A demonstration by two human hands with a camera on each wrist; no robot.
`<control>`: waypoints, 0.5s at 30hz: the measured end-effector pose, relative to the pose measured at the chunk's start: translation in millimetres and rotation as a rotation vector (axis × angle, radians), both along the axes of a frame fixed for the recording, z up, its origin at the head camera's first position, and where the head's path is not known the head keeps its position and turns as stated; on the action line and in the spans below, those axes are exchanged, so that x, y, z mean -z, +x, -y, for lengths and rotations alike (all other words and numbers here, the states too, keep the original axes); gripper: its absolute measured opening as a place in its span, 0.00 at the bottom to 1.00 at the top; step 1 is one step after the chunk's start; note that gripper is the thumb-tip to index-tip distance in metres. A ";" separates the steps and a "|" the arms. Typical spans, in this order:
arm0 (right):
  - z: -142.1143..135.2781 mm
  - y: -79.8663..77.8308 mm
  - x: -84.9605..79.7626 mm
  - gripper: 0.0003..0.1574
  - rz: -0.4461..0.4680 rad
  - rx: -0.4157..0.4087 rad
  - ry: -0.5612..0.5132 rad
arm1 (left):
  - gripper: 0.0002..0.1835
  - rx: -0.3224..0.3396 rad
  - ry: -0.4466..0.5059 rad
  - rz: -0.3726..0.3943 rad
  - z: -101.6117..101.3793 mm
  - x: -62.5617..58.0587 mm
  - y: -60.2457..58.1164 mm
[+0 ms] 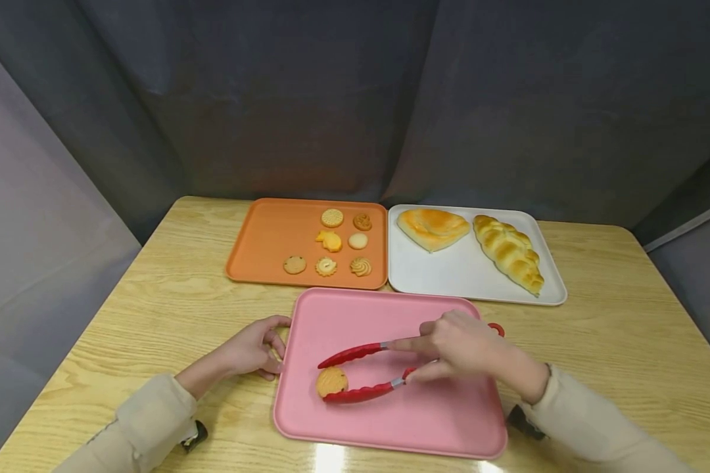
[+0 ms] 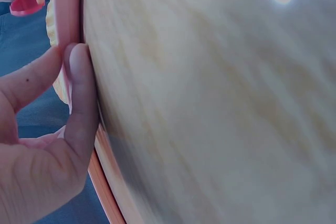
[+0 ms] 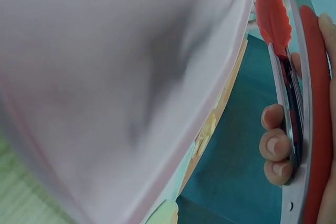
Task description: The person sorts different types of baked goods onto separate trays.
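My right hand [image 1: 458, 345] grips a pair of red-tipped metal tongs [image 1: 363, 394], its fingers curled round the handles, as the right wrist view also shows. The tongs' arms stand apart over the pink tray [image 1: 390, 315]. Between their tips lies a round golden cookie [image 1: 332, 382]; the lower tip overlaps its near edge, while the upper tip is just above its far edge. My left hand [image 1: 251, 348] holds the pink tray's left rim, with thumb and fingertips at the edge in the left wrist view [image 2: 73, 59].
Behind stands an orange tray [image 1: 266, 243] with several small cookies [image 1: 332, 218] on its right part. Beside it, a white tray [image 1: 444, 276] bears a heart-shaped bread [image 1: 433, 227] and a braided bread [image 1: 507, 251]. A dark curtain [image 1: 307, 98] hangs behind the wooden table [image 1: 165, 295].
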State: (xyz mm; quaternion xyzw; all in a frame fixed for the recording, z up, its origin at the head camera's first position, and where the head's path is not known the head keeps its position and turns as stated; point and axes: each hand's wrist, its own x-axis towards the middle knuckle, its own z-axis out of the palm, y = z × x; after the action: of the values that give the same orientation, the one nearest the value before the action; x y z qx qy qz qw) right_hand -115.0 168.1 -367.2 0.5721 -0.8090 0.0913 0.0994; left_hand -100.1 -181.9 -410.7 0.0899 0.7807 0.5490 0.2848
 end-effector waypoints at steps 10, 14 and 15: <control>-3.1 -11.2 -5.5 0.30 0.082 0.087 0.017 | 0.39 0.001 0.002 -0.005 0.0 -1.3 0.5; -3.3 -16.0 -8.9 0.30 0.106 0.120 0.038 | 0.39 -0.005 -0.002 -0.001 -0.4 -2.1 0.4; -3.2 -17.1 -9.7 0.31 0.106 0.128 0.042 | 0.39 -0.006 -0.004 0.000 -0.5 -2.2 0.3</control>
State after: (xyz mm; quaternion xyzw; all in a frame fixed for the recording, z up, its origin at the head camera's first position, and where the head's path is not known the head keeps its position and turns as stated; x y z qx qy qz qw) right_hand -132.1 171.2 -357.4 0.5156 -0.8498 0.0978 0.0499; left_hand -99.8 -181.4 -408.5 0.0870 0.7819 0.5484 0.2834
